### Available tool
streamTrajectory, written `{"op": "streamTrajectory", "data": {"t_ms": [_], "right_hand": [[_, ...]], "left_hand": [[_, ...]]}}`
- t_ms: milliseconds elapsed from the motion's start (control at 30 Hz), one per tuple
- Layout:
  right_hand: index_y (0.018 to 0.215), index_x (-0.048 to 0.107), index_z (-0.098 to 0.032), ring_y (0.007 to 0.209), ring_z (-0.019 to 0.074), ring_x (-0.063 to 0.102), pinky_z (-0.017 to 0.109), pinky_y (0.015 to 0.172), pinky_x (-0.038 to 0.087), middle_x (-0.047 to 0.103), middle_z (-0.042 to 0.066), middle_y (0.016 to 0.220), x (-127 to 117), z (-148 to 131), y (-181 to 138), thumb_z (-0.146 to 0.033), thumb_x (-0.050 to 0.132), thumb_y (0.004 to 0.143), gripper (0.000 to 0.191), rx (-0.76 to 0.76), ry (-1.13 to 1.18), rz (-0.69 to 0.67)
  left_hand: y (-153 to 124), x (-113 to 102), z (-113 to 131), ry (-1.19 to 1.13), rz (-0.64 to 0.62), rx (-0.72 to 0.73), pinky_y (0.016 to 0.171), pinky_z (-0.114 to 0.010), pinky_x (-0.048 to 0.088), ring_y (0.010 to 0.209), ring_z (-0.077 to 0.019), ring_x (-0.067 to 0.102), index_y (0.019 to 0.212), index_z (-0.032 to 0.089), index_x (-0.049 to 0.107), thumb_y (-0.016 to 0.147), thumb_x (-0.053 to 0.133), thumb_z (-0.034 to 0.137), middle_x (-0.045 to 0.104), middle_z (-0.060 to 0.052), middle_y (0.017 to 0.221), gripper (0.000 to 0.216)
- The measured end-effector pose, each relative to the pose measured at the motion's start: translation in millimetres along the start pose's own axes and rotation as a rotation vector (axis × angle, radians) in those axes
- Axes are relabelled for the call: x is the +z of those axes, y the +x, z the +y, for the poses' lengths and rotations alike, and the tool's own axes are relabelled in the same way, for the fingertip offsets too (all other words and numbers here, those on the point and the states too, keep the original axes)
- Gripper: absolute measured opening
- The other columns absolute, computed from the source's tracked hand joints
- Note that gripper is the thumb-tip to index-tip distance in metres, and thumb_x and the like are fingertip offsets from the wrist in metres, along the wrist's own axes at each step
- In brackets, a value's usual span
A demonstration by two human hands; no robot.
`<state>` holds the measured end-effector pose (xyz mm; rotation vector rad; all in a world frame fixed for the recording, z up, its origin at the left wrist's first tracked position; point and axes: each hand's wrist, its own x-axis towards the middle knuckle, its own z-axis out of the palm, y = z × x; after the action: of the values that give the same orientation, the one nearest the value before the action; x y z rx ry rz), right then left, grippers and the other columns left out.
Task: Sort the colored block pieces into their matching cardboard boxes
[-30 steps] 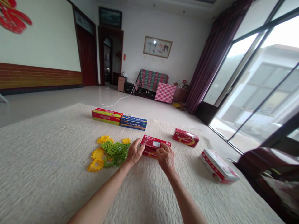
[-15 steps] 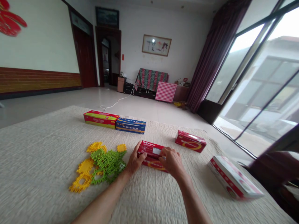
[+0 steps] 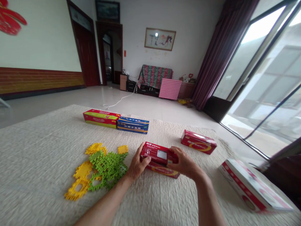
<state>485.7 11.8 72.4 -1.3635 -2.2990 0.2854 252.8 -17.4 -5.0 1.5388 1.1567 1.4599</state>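
A red box sits on top of another red box on the cream quilted surface. My left hand grips the left end of the top box, fingers curled round it. My right hand clasps its right end. Both hands hold that top box between them. Just left of my left hand lies a pile of green and yellow interlocking plastic tiles.
A red-and-green box and a blue box lie end to end at the far edge. Another red box lies to the right, and a large white-and-red box near the right edge. Beyond are floor, a white cable and a window.
The view has shifted slightly; my hands have stayed on the top red box, with the right hand now wrapped further round its right end.
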Motion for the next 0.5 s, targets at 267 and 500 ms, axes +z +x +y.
{"op": "streamTrajectory", "data": {"t_ms": [267,500], "right_hand": [[0.096,0.063,-0.02,0.085,0.0207,0.061,0.03,0.076,0.048,0.066,0.007,0.095,-11,-17,0,-0.021,0.061,0.066,0.03,-0.07,0.017,-0.027],[0.084,0.061,-0.019,0.069,0.0146,0.054,0.025,0.061,0.04,0.063,0.003,0.08,-16,-21,-1,-0.021,0.058,0.067,0.017,-0.06,0.02,-0.05]], "left_hand": [[-1,0,-2,-0.016,-0.02,0.02,0.111,-0.036,0.034,0.13,-0.0221,0.045,0.148,0.015,0.024,0.085,0.053,0.037,0.047,-0.009,0.144,0.073],[0,1,-2,-0.046,-0.026,0.025,0.112,-0.038,0.031,0.132,-0.024,0.043,0.149,0.014,0.024,0.085,0.053,0.037,0.044,-0.01,0.146,0.073]]}}
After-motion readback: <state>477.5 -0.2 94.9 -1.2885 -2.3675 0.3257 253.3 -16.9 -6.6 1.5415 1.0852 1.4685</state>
